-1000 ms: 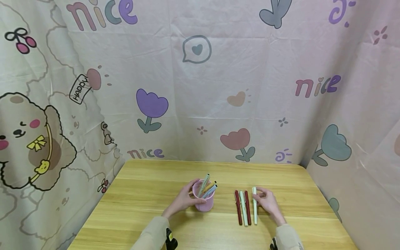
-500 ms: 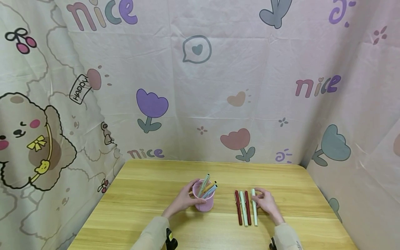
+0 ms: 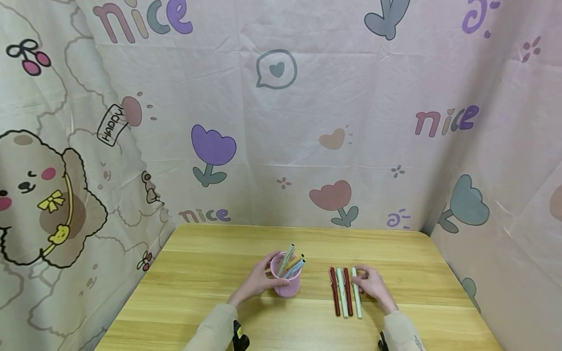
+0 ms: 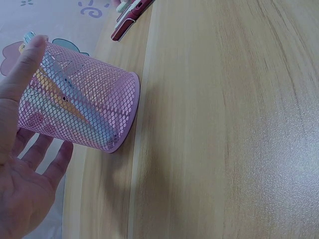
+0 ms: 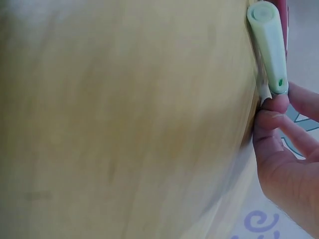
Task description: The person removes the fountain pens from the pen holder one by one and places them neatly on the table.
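wooden table (image 3: 197,273) across the bottom, pale cloth (image 3: 290,117) behind, printed bear (image 3: 30,219) at left, cherries (image 3: 31,67) upper left, purple tulip (image 3: 213,148) left of centre, speech bubble (image 3: 277,69) top centre

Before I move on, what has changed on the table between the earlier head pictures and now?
The right hand has drawn the rightmost pale green pen slightly toward the person, its far end swinging left toward the row. Nothing was newly grasped or released. The left hand on the pink cup and the other three loose pens stayed put.
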